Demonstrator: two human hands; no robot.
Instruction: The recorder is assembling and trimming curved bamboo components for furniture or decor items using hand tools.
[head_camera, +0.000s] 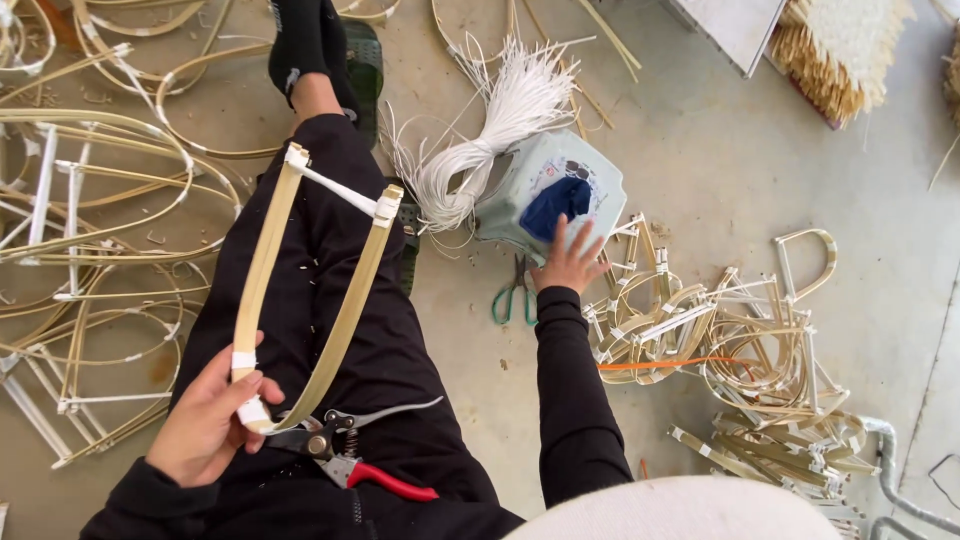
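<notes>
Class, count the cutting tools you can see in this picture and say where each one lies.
2. Red-handled pruning shears rest on the person's lap beside the left hand; green-handled scissors lie on the floor near the right hand. Others may be hidden among the bamboo.

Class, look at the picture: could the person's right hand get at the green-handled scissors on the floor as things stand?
Probably yes. The right hand rests on the pale stool by the blue cloth, and the green-handled scissors lie uncovered on the floor just beside its wrist, with nothing between them.

Head view, steeply down, close overhead
</notes>
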